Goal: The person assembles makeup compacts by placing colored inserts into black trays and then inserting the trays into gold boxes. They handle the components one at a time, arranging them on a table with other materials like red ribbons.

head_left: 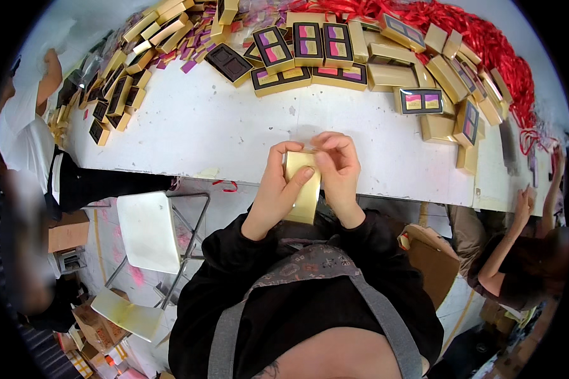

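A slim gold cardboard box [302,205] is held just over the table's near edge, its plain gold face turned up. My left hand [278,188] is closed round its left side, the thumb pressed across the face. At the far end, my right hand [340,175] has its thumb and curled fingers pinched at the box's right corner. Those fingertips are slightly blurred, and what they pinch, if anything, cannot be made out. Beyond my hands stand gold boxes with dark two-window fronts [308,44], showing pink, purple and yellow packets inside.
Gold boxes [446,76] lie heaped at the right, with red ribbon [487,38] behind. More boxes [117,95] and small purple packets [189,38] are at the far left. A white folding chair [146,230] stands left of me. Other people work at both sides.
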`<state>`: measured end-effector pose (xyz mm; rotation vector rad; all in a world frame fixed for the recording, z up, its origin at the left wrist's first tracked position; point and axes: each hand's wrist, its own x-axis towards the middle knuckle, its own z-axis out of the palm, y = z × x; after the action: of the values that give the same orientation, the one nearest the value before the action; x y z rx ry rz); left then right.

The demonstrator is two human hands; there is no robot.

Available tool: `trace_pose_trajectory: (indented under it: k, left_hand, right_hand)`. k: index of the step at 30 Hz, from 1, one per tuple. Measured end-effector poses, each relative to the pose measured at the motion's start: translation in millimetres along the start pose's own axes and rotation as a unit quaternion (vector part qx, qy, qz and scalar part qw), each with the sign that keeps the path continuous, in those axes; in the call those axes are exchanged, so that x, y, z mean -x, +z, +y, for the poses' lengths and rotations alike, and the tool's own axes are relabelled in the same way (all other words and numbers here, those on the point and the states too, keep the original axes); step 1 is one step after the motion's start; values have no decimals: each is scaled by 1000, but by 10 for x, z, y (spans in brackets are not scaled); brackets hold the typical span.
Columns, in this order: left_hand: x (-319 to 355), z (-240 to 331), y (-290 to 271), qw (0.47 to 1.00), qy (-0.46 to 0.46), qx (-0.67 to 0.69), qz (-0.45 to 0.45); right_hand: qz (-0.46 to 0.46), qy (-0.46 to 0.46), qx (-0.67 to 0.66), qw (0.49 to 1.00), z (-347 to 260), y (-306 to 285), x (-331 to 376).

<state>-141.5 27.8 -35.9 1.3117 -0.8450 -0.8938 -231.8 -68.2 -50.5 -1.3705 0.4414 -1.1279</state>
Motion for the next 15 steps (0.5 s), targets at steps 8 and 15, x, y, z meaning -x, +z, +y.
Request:
trace_pose_trajectory:
  k: [8, 15]
  left_hand:
    - [92, -42, -88, 987, 67, -143, 13]
    - [-5, -45, -111, 999, 37, 1, 25]
  right_hand:
    - [-96, 243, -52, 964, -129, -203, -136]
    - [-171, 187, -29, 967, -277, -250, -112]
